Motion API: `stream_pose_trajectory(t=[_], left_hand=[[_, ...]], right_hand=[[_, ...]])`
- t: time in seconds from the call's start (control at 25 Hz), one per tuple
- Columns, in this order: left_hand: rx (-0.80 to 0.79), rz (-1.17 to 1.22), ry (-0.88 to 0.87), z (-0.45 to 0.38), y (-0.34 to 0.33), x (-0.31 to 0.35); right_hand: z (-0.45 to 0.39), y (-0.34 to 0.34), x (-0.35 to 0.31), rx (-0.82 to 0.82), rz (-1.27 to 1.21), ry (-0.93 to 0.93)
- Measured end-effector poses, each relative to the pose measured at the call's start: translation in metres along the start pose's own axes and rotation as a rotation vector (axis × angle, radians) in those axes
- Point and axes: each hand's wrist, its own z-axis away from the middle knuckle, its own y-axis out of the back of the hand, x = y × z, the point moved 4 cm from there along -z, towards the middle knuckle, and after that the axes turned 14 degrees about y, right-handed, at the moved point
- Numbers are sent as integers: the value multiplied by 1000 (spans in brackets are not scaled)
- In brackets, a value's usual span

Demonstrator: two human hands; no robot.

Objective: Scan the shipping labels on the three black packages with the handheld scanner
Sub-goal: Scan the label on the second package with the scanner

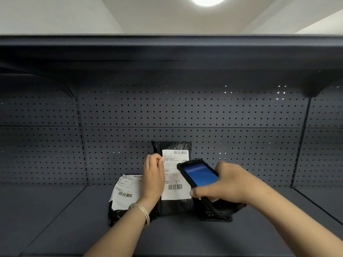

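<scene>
Mid-frame, our left hand [153, 175] pinches the standing black package [172, 145] by its label [175, 175]. Our right hand [228, 182] wraps its fingers around the scanner [198, 173].

Dark pegboard-backed shelving [204, 112] under white ceiling [157, 19], round lamp [207, 0].

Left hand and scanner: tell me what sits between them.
In the head view, the upright package's white shipping label fills the gap between the left hand and the scanner.
</scene>
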Motion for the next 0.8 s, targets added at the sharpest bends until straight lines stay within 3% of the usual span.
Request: stream_pose_trajectory(t=[0.16, 0.8], left_hand=[[13, -52, -56, 8, -2, -1], [-34, -25, 45, 4, -2, -11]], right_hand=[[10, 14, -5, -4, 31, -12], [17, 19, -12, -72, 144, -6]])
